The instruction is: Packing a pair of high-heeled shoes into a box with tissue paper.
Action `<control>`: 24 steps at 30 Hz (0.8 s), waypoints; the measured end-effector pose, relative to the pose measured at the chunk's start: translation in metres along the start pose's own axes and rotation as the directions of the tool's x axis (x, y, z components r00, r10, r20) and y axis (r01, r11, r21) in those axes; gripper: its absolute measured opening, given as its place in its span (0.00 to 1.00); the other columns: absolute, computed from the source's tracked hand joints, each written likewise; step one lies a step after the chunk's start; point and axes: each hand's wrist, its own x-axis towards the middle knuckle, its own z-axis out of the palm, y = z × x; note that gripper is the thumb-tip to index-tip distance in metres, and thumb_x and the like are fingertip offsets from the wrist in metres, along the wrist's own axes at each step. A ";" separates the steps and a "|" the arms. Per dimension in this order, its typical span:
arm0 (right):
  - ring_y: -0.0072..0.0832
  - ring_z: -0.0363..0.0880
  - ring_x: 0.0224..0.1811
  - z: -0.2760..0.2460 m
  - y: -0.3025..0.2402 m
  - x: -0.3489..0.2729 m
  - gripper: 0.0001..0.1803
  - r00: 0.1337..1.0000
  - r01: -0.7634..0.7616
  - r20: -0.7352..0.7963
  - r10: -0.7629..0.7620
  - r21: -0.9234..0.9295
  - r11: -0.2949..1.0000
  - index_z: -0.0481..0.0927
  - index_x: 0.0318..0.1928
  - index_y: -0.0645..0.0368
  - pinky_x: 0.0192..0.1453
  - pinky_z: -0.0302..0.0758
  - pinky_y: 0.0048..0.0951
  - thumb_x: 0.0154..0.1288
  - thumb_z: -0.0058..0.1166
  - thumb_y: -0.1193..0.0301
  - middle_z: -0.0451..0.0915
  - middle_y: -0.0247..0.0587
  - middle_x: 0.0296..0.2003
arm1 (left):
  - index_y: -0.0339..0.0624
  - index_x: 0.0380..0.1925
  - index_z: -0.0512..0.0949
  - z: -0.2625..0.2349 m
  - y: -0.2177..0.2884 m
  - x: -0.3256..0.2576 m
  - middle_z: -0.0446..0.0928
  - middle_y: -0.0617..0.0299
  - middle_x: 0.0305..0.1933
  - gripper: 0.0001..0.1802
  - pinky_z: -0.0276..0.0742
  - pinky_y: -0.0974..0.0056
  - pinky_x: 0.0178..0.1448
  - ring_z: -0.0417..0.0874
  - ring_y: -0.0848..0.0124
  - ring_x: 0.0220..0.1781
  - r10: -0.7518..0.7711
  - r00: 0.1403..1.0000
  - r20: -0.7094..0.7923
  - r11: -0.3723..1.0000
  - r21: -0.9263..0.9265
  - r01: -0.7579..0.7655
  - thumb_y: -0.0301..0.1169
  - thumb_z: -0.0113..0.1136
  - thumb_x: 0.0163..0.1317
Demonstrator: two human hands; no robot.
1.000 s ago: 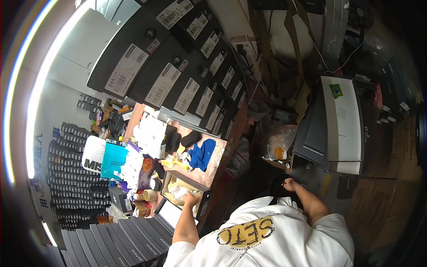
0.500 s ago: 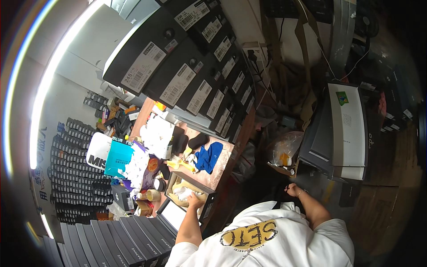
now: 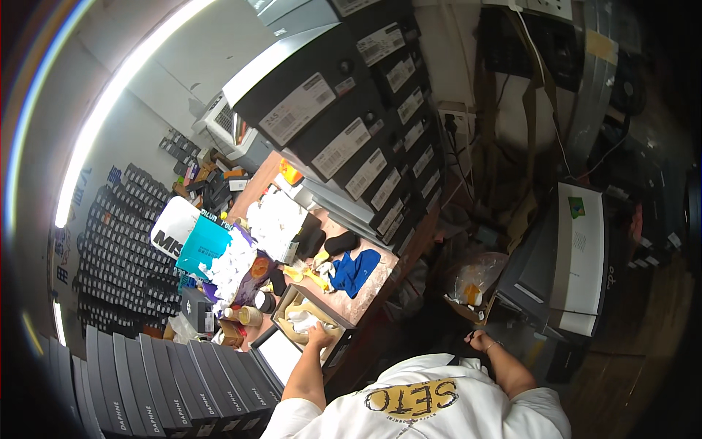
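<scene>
Left hand [image 3: 319, 335] is down in the open box [image 3: 343, 344], fingers at some white bundle [image 3: 301, 320], can't tell if it's actually gripping. Box sits along the table's [image 3: 369, 296] right edge, blue cloth [image 3: 356, 272] just past it. Right hand [image 3: 479, 340] is off the table, curled, can't tell if it's holding anything.

L hand [image 3: 319, 336] is over the edge of an open shoebox [image 3: 346, 344] w/ white paper [image 3: 301, 320] & beige material inside; grip unclear. R hand [image 3: 479, 341] is well apart, nr the body, fingers curled. Blue cloth [image 3: 358, 272] lies on the tabletop [image 3: 376, 290] nr the box; dark box stack [image 3: 351, 157] rises behind, more dark boxes [image 3: 175, 388] lower L.
</scene>
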 end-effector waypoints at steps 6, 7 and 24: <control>0.17 0.69 0.20 -0.006 -0.028 0.020 0.08 0.956 -0.280 0.229 0.183 0.530 0.801 0.81 0.29 0.50 0.22 0.68 0.23 0.59 0.61 0.62 0.74 0.25 0.22 | 0.38 0.57 0.67 -0.043 -0.008 0.013 0.70 0.42 0.58 0.41 0.67 0.50 0.63 0.72 0.46 0.60 -0.079 0.980 -0.182 0.995 -0.074 0.066 0.54 0.63 0.48; 0.16 0.69 0.20 -0.031 -0.091 0.005 0.09 0.951 -0.281 0.265 0.159 0.527 0.802 0.80 0.30 0.51 0.22 0.68 0.22 0.60 0.61 0.61 0.74 0.25 0.22 | 0.38 0.58 0.67 -0.045 -0.015 -0.013 0.70 0.42 0.59 0.43 0.66 0.49 0.64 0.71 0.47 0.61 -0.096 0.964 -0.249 0.995 -0.042 0.088 0.55 0.64 0.47; 0.21 0.79 0.40 -0.012 -0.464 0.057 0.15 0.931 0.277 0.108 -0.350 0.418 0.865 0.76 0.52 0.65 0.41 0.76 0.21 0.67 0.51 0.71 0.80 0.39 0.43 | 0.32 0.49 0.74 -0.052 -0.106 -0.043 0.77 0.60 0.49 0.16 0.73 0.67 0.51 0.78 0.71 0.46 -0.581 0.659 -0.477 -0.207 -0.697 -0.687 0.23 0.54 0.61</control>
